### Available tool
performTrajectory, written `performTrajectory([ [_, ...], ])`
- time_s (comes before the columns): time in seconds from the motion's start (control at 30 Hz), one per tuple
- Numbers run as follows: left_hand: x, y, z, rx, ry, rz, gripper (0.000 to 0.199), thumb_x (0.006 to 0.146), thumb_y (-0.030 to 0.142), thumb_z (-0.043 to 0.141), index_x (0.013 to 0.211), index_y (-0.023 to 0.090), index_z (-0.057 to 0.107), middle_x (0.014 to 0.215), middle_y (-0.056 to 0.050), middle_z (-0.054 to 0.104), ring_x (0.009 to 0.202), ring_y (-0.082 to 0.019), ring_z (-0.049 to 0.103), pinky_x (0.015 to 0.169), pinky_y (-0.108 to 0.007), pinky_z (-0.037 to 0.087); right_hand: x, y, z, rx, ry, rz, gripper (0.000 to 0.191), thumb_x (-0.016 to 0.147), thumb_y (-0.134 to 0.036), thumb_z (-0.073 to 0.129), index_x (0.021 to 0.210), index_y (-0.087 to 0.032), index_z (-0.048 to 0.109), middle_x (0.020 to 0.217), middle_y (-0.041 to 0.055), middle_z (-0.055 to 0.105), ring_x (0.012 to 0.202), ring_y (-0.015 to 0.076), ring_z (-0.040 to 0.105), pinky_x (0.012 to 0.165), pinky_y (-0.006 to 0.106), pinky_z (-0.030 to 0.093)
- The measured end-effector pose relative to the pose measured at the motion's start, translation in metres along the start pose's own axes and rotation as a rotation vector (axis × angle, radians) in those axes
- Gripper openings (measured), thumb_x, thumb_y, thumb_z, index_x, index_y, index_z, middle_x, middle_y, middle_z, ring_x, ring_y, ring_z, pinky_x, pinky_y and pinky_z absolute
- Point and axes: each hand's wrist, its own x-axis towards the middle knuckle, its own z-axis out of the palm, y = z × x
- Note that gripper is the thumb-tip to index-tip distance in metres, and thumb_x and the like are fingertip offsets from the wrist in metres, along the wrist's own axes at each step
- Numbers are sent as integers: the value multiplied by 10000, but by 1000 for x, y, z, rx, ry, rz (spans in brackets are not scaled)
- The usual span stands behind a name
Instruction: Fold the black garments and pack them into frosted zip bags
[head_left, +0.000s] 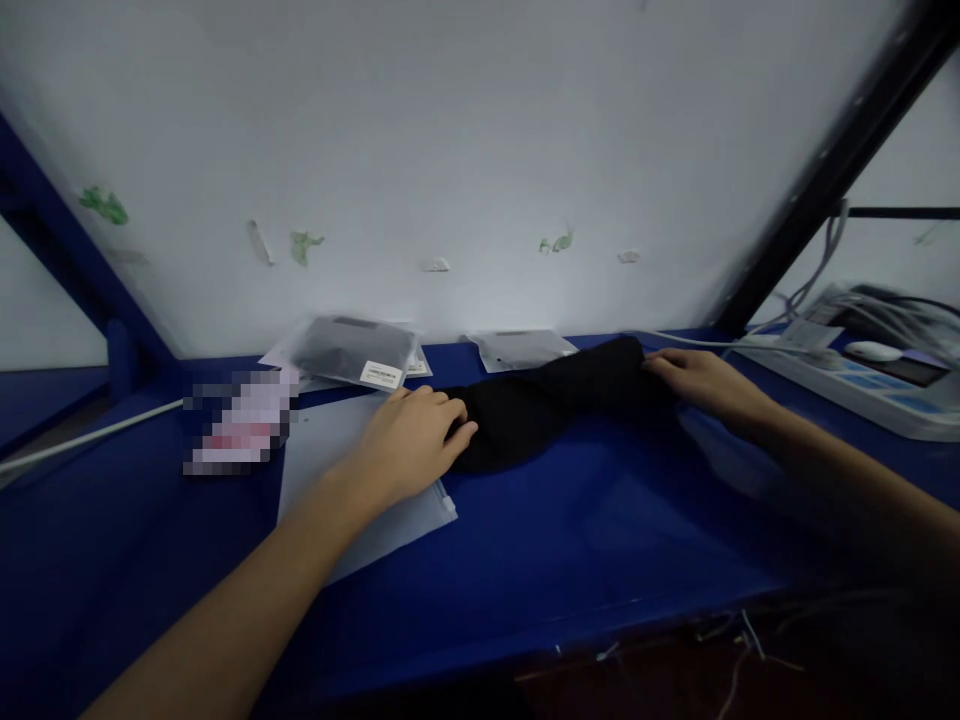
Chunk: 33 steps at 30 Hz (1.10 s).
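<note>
A long black cloth (525, 410) stretches between my two hands above the blue table (570, 540). My left hand (416, 435) is closed on the cloth's left end. The right end is pinched between the fingers of my right hand (671, 368), and that end is raised a little. Under my left hand and forearm lies a pale zip bag (322, 445), its slider showing at the lower right corner.
Behind my left hand are packaged items, one a grey bag with a white label (381, 375). Another clear bag (521, 348) lies by the wall. A pixelated object (244, 425) lies left. At right stands a white device (885, 385) with cables.
</note>
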Motion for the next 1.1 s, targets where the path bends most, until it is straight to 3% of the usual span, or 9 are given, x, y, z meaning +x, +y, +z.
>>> performTrajectory([
  [0.13, -1, -2, 1, 38, 16, 10, 272, 962, 307, 435, 1005, 183, 673, 934, -63, 667, 944, -242, 583, 857, -412, 454, -5, 12, 2, -333, 54, -340, 280, 849, -348, 551, 1046, -181, 659, 1048, 143, 637, 913, 267, 616, 872, 425, 465],
  [0.27, -3, -3, 2, 51, 5, -16, 295, 938, 290, 466, 1141, 156, 633, 1080, -101, 618, 1041, -267, 553, 901, -425, 468, -10, 19, 16, -457, -64, -582, 285, 896, -367, 488, 1056, -204, 659, 1086, 114, 649, 1038, 280, 603, 958, 439, 457],
  [0.37, -4, -5, 4, 62, -12, -28, 351, 945, 302, 460, 1233, 151, 591, 1156, -114, 597, 1073, -267, 554, 935, -429, 459, -11, 25, 21, -485, -154, -579, 285, 912, -383, 471, 1019, -217, 676, 1072, 99, 677, 1025, 276, 610, 946, 440, 467],
  [0.63, -3, -7, 5, 82, -71, -57, 392, 973, 334, 419, 1268, 134, 583, 1186, -122, 607, 1083, -277, 572, 940, -437, 455, -10, 28, 17, -488, -120, -508, 336, 921, -427, 447, 972, -209, 698, 1055, 102, 699, 996, 271, 617, 932, 434, 463],
  [1.1, -2, -8, 4, 28, -50, -94, 391, 971, 369, 398, 1221, 165, 619, 1192, -113, 627, 1076, -264, 579, 894, -410, 480, -14, 26, 12, -464, -99, -467, 335, 916, -432, 435, 952, -231, 701, 1046, 93, 699, 994, 275, 622, 931, 451, 456],
])
